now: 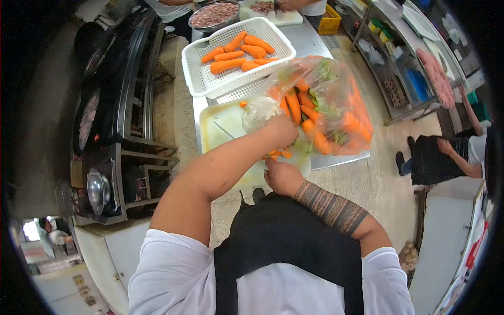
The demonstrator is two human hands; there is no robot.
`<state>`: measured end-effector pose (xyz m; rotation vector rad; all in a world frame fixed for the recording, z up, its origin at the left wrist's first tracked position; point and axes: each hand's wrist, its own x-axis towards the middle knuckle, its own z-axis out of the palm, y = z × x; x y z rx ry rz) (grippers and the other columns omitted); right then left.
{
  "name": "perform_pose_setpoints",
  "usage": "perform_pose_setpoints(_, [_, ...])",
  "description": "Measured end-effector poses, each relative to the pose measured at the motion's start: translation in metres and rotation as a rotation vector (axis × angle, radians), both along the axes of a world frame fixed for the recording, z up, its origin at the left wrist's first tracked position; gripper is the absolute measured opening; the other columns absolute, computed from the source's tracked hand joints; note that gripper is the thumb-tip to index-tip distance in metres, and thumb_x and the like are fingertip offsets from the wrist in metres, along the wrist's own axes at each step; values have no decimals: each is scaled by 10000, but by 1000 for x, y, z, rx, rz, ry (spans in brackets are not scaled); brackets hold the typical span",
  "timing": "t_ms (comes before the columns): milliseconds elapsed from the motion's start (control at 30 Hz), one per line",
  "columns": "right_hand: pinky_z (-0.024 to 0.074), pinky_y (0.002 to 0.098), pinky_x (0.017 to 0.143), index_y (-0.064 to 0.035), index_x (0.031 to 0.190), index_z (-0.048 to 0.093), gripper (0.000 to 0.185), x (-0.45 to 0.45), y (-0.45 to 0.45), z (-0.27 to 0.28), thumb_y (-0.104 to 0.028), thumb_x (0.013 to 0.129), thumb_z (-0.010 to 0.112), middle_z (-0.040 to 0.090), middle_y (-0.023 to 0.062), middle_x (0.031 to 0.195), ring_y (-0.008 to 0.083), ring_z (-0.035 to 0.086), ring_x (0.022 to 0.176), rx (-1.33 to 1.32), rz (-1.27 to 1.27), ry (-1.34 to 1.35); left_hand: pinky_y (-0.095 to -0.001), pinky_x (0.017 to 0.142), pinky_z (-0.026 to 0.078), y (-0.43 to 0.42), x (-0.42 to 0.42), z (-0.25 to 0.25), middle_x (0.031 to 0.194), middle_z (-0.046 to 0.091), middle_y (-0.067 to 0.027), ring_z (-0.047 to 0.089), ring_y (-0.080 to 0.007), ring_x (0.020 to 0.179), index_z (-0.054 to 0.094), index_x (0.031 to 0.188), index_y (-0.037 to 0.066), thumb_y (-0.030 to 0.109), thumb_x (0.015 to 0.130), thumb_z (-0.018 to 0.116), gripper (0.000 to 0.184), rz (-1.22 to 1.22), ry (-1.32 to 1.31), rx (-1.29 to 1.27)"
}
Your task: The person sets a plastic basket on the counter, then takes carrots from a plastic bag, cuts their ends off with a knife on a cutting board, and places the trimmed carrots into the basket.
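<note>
A clear plastic bag (pixel 344 100) full of carrots with green tops lies at the right of the metal table. My left hand (pixel 283 131) is closed at the bag's mouth, beside a carrot (pixel 294 106); what its fingers grip is hidden. Just below it, my right hand (pixel 286 177) is closed over the near edge of a pale cutting board (pixel 210 131). A thin knife blade (pixel 224 130) slants across the board, passes under my left forearm and lines up with my right fist, which appears to hold the handle. Orange carrot pieces (pixel 278 154) lie between my hands.
Behind the board sits a white perforated basket (pixel 188 73) with several whole carrots. Farther back are a bowl of chopped meat (pixel 214 14) and another person's hands at a white board (pixel 291 18). A stove (pixel 128 94) runs along the left; another person (pixel 446 152) stands at right.
</note>
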<state>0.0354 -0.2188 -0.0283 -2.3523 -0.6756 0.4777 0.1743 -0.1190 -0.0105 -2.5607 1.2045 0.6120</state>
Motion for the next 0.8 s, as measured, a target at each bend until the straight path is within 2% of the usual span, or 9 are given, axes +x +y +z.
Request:
perform_pose_setpoints(133, [561,555,742,15,1181,580,322,10,-5,-3,-243,988,575,720,238,900,432,710,830,-3,80,11,-432,938,559,12,4,14,1165,719,-61,657,-307,1131,766,1153,134,212,820,749,343,23,-95,-149])
perform_pose_setpoints(233, [565,556,742,13,1130,587,295,15,-8,-1,-235,969,586,718,244,878,441,714,813,0,93,10,-438,940,545,30,8,29,1145,721,-62,666,-325,1089,758,1180,136,194,801,795,386,286,-92,-534])
perform_pose_setpoints(333, [567,556,751,11,1126,582,296,23,-9,-1,-236,963,579,719,255,881,449,717,822,-16,143,55,-384,939,546,49,8,48,1159,728,-67,682,-257,1064,738,1210,100,163,821,827,404,680,76,-774])
perform_pose_setpoints(433, [567,558,772,8,1151,572,308,28,-11,-2,-237,966,561,721,268,909,456,718,846,-32,221,73,-339,943,542,55,-3,78,1189,727,-79,674,-174,1066,726,1199,56,124,889,806,327,1103,355,-1197])
perform_pose_setpoints(533, [562,553,816,19,1165,548,307,34,-11,18,-237,996,542,723,274,966,456,714,906,-78,292,122,-292,960,521,66,-8,84,1204,741,-64,652,-121,1088,719,1218,34,88,922,802,312,1135,210,-1715])
perform_pose_setpoints(600, [559,550,840,26,1172,533,313,37,-9,26,-243,1012,536,721,279,991,457,710,937,-120,299,159,-347,1019,512,80,-25,103,1230,726,-60,660,-156,1119,691,1257,46,131,981,745,294,1091,146,-2119])
perform_pose_setpoints(667, [555,552,851,27,1180,521,326,40,-5,26,-253,1015,538,716,288,994,460,706,944,-159,274,182,-413,1048,507,109,-39,127,1248,698,-90,656,-208,1163,639,1306,63,200,1022,693,320,890,185,-2474])
perform_pose_setpoints(767, [547,551,860,41,1174,524,355,49,-2,20,-275,1015,546,705,308,1004,474,698,959,-140,215,223,-506,1065,484,129,-87,172,1243,665,-132,635,-291,1161,578,1344,71,292,1055,607,365,850,439,-2755])
perform_pose_setpoints(800, [545,557,864,38,1184,530,359,50,-3,14,-277,1012,544,704,312,1013,475,698,970,-127,208,220,-490,1043,500,138,-98,161,1221,667,-139,646,-289,1140,577,1328,70,269,1043,629,352,991,502,-2719])
